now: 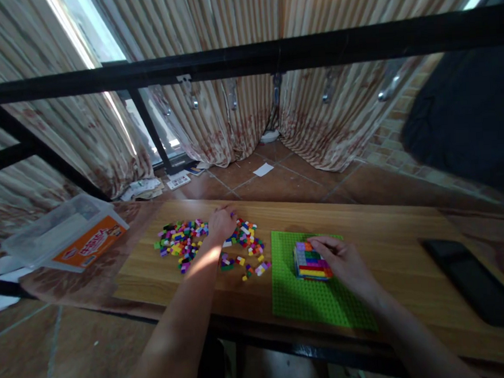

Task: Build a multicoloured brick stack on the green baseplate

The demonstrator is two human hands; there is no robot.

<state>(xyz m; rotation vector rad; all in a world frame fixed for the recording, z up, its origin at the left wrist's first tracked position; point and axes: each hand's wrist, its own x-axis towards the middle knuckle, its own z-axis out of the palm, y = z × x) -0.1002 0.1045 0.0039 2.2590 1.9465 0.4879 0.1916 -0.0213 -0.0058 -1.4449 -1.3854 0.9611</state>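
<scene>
My left hand (222,223) reaches into the far side of a loose pile of small coloured toy bricks (182,240). Its fingers are bent together, with a spot of purple at the tips; what they pinch, if anything, I cannot make out. On a green studded baseplate (285,290) stands a low block built of toy bricks (311,261), in rows of purple, green, red, yellow and other colours. My right hand (339,257) closes its thumb and fingers on the block's far right corner, beside an orange brick. The hand covers part of that side.
Right of the baseplate, a dark phone-like slab (476,282) lies on the wooden table (393,231). At the left is a clear plastic box (65,231) with an orange label. A black metal rail (243,60) crosses beyond the table, before striped curtains (231,17).
</scene>
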